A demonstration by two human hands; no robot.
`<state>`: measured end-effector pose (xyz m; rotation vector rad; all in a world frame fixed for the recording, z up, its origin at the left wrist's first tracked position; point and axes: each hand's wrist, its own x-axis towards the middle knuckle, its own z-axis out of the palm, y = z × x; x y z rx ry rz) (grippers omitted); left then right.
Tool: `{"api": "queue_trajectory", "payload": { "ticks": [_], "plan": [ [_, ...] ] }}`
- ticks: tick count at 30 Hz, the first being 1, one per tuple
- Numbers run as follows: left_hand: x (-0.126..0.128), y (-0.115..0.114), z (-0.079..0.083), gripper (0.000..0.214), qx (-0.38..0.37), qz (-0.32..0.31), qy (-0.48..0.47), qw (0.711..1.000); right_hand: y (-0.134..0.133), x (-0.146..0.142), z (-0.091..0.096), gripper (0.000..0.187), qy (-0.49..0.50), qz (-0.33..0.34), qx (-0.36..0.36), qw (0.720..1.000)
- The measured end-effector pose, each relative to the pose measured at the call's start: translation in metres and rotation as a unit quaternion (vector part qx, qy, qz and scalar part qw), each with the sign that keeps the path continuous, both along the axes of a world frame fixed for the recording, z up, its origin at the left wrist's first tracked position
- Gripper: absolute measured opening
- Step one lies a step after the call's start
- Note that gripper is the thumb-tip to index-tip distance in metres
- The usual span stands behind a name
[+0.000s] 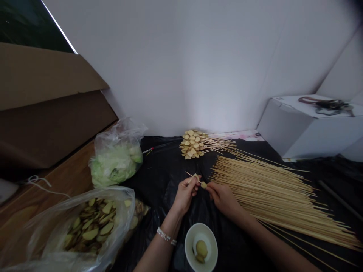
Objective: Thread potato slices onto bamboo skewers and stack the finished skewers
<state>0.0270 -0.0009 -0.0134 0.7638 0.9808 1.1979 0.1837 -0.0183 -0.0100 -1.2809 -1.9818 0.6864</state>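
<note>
Over the black plastic sheet, my left hand [185, 191] pinches a pale potato slice [195, 177]. A thin wooden skewer [188, 173] runs through it, its tip sticking out to the upper left. My right hand [223, 195] is closed on the skewer's other part, with a second potato slice [203, 185] at its fingertips. Below the hands stands a white bowl [188, 251] holding a few potato slices [201, 249]. Right of my right hand lies a wide spread of bare skewers [272, 192]. Beyond the hands is a pile of skewered potato slices [193, 143].
A clear plastic bag of potato slices [90, 228] lies open at front left. Behind it sits a bag of cut green vegetable [116, 162]. A cardboard box [51, 124] stands left; a white box [295, 128] with keys [333, 105] on top stands right, near the wall.
</note>
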Motion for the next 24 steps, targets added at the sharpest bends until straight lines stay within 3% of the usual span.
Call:
{"api": "queue_trajectory", "payload": {
  "ticks": [7, 13, 18, 24],
  "plan": [
    [0.001, 0.001, -0.003, 0.037, 0.012, 0.037, -0.006, 0.999, -0.003, -0.006, -0.003, 0.032, 0.011, -0.001, 0.0, 1.0],
    [0.001, 0.003, -0.005, 0.037, 0.016, 0.046, 0.006, 0.999, 0.001, -0.007, -0.007, 0.035, 0.05, 0.01, -0.049, 0.997],
    [0.001, 0.003, -0.005, 0.035, 0.01, 0.048, 0.003, 0.999, 0.003, -0.006, -0.01, 0.027, 0.017, -0.01, -0.005, 1.0],
    [0.002, 0.003, -0.005, 0.034, 0.011, 0.05, 0.0, 0.999, 0.004, -0.006, -0.012, 0.029, 0.007, -0.017, -0.01, 1.0]
  ]
}}
